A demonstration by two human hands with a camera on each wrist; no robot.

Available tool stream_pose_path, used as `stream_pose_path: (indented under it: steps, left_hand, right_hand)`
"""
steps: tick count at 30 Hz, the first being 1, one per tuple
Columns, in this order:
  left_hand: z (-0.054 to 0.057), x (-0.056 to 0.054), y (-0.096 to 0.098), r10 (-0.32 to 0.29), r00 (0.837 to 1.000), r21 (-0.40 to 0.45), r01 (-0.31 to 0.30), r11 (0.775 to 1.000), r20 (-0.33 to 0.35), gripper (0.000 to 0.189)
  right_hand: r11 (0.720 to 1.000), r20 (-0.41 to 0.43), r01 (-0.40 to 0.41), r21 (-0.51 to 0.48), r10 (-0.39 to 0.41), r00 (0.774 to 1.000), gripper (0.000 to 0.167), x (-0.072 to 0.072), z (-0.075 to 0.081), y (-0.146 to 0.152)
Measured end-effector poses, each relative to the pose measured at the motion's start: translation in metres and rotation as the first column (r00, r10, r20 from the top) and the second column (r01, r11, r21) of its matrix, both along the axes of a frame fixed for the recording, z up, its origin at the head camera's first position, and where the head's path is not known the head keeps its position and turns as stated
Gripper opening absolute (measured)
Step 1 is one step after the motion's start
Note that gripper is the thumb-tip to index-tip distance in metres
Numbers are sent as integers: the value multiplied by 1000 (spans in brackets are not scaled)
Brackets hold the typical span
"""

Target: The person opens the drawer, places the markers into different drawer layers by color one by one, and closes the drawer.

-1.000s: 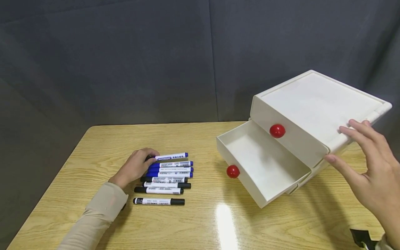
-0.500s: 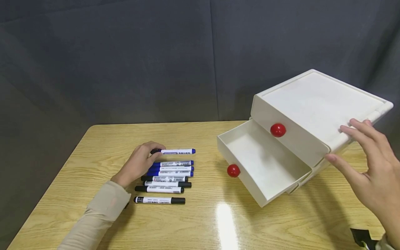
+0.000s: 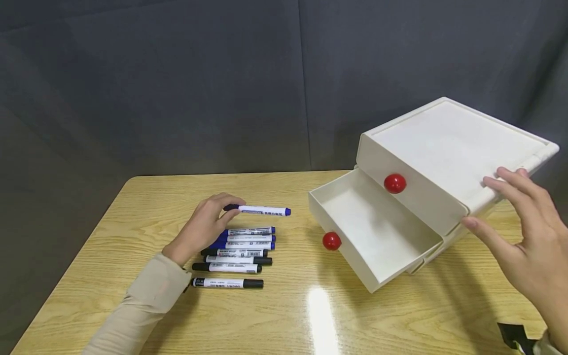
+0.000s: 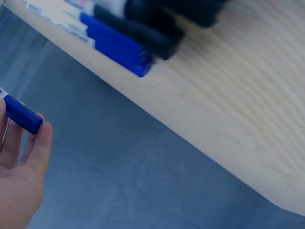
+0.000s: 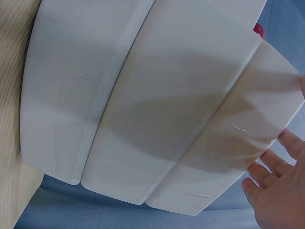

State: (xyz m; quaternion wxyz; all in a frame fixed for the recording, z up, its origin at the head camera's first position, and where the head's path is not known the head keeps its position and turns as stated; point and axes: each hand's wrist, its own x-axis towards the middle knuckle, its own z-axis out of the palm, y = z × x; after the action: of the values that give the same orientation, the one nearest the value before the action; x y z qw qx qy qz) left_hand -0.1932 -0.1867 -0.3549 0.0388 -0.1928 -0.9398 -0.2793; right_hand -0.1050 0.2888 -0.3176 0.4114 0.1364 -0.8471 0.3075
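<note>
My left hand (image 3: 205, 223) pinches a blue whiteboard marker (image 3: 264, 210) by its cap end, above and behind the row of markers. In the left wrist view the blue cap (image 4: 24, 117) lies against the fingers. Several blue markers (image 3: 250, 238) and black markers (image 3: 235, 267) lie side by side on the table, one black marker (image 3: 228, 283) nearest me. At the right stands a white drawer unit (image 3: 457, 153); its pulled-out drawer (image 3: 377, 222) holds nothing visible. My right hand (image 3: 528, 241) rests with spread fingers at the unit's top corner; in the right wrist view its fingertips touch the edge.
Red round knobs sit on the shut upper drawer (image 3: 412, 197) and the pulled-out drawer. The wooden table (image 3: 284, 315) ends at a dark grey curtain (image 3: 213, 88). A black strap piece (image 3: 514, 337) shows near my right wrist.
My left hand has lifted the blue marker from the back of the row and carried it up and to the right. My right hand and the drawer unit stay put.
</note>
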Motion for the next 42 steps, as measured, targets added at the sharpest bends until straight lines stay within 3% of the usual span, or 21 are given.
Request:
stream_pose_path:
  steps: [9, 17, 36, 42]
  left_hand:
    - [17, 9, 18, -52, 996, 27, 54, 998, -68, 25]
    - [28, 10, 32, -130, 982, 62, 139, 988, -140, 24]
    - [47, 10, 63, -202, 962, 93, 222, 971, -185, 22]
    - [52, 9, 76, -244, 945, 81, 267, 960, -218, 23]
  right_hand:
    - [1000, 4, -3, -8, 3, 1000, 89, 0, 0, 0]
    - [1000, 12, 2, 0, -2, 1000, 89, 0, 0, 0]
    - [1000, 12, 0, -25, 0, 1000, 88, 0, 1, -4]
    - [1000, 5, -5, -27, 5, 1000, 86, 0, 0, -4]
